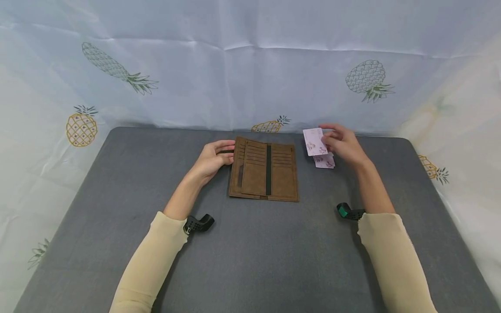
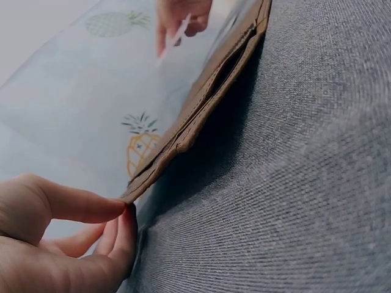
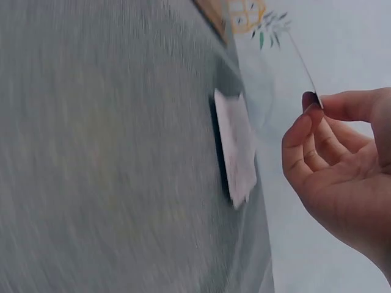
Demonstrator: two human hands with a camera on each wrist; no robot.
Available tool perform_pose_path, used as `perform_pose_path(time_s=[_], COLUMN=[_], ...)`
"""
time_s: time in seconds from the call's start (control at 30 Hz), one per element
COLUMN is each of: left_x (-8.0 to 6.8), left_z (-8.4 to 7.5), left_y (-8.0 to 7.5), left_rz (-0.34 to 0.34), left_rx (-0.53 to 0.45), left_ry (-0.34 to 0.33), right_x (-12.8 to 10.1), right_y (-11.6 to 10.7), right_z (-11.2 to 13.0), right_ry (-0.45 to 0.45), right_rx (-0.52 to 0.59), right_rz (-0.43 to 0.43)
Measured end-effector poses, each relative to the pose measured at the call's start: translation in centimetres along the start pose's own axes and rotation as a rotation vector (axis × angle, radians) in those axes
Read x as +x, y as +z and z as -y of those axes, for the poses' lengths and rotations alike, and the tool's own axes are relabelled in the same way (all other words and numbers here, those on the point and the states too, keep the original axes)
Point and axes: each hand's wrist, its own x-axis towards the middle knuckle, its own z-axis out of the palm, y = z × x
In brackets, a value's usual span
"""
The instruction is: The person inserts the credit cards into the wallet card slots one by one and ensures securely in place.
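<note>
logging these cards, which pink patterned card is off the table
The pink rectangular patterned card pinched in the person's right hand; the others lie on the grey table.

At centre, the wallet [image 1: 283, 182] is faced in matt, leather-like material; below, ribbed grey cloth [image 1: 270, 252] is spread; across the top of the frame, glossy, creased sheeting [image 1: 289, 78] is hung.

Remotely, I count two bare hands [image 1: 210, 160] [image 1: 344, 145], one brown rectangular leather-look wallet [image 1: 284, 180], at least two pink rectangular cards [image 1: 314, 141] [image 1: 325, 162].
</note>
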Motion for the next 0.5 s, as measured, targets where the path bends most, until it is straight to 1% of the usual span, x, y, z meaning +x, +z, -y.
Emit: perform_pose_path(time_s=[0.13, 0.27, 0.5], left_x=[-0.1, -0.1, -0.1], left_z=[0.0, 0.1, 0.1], left_y=[-0.1, -0.2, 0.0], left_rz=[-0.006, -0.007, -0.003], left_rx=[-0.001, -0.004, -0.002], left_ry=[-0.006, -0.003, -0.006], right_x=[0.0, 0.1, -0.4], right_y=[1.5, 2.9, 4.1], right_z=[0.9, 1.4, 1.1], right_ry=[-0.020, -0.026, -0.006], right_rx=[0.054, 0.078, 0.121], right_rz=[-0.024, -0.055, -0.093])
